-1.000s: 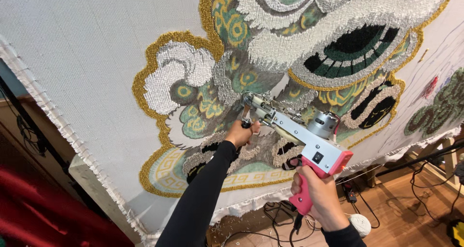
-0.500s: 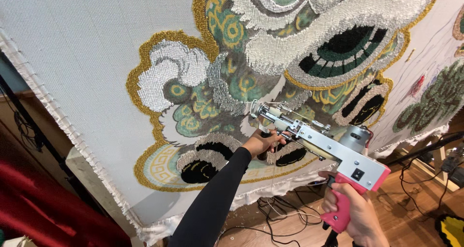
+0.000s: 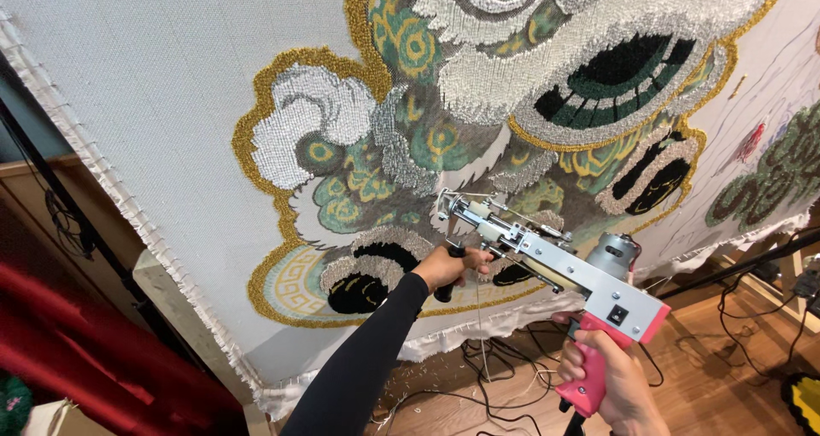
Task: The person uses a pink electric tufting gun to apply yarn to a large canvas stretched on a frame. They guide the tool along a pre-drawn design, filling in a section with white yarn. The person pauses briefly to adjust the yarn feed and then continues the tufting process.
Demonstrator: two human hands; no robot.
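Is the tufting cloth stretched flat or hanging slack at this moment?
Stretched flat. The cloth shows no folds or sag, and its edge is pinned along the frame. The tufting gun points at it.

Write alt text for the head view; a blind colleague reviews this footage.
Two hands hold a tufting gun against a stretched cloth bearing a tufted lion-like design: left hand on the front handle, right hand on the pink grip.
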